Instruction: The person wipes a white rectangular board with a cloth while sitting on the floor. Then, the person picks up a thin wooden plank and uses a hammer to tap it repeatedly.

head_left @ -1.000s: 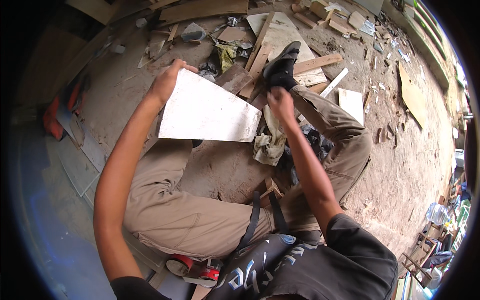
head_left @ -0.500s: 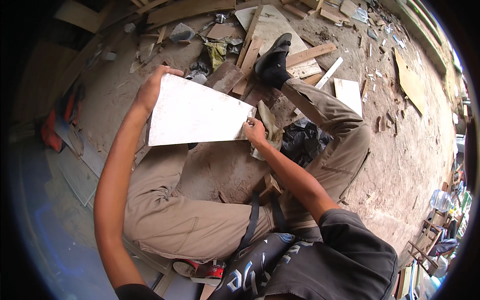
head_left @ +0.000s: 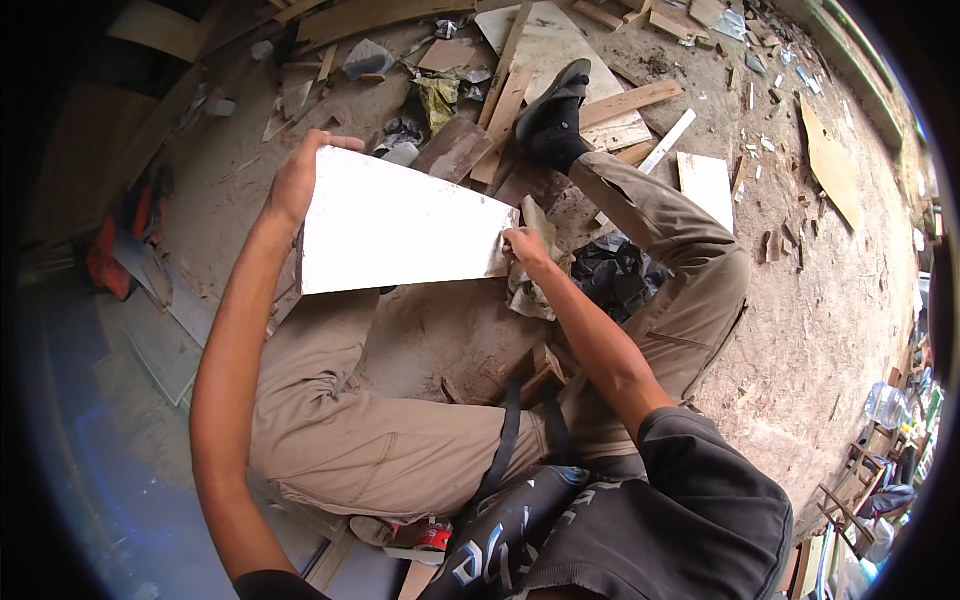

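I see the left hand [head_left: 294,184], partly hidden, its grip clasping the white board [head_left: 400,225]; whether the right hand's [head_left: 524,247] curled grip pinches anything, I cannot tell.

Board [head_left: 405,225] in front, planks [head_left: 640,103] beyond

Left fingers [head_left: 345,143] lie at the board's far left corner, right fingers [head_left: 510,238] at its right end. A cloth [head_left: 540,222] lies just right of the board, plastic [head_left: 612,272] right of the cloth. Farther right, a panel [head_left: 707,190] lies on the ground [head_left: 800,330].
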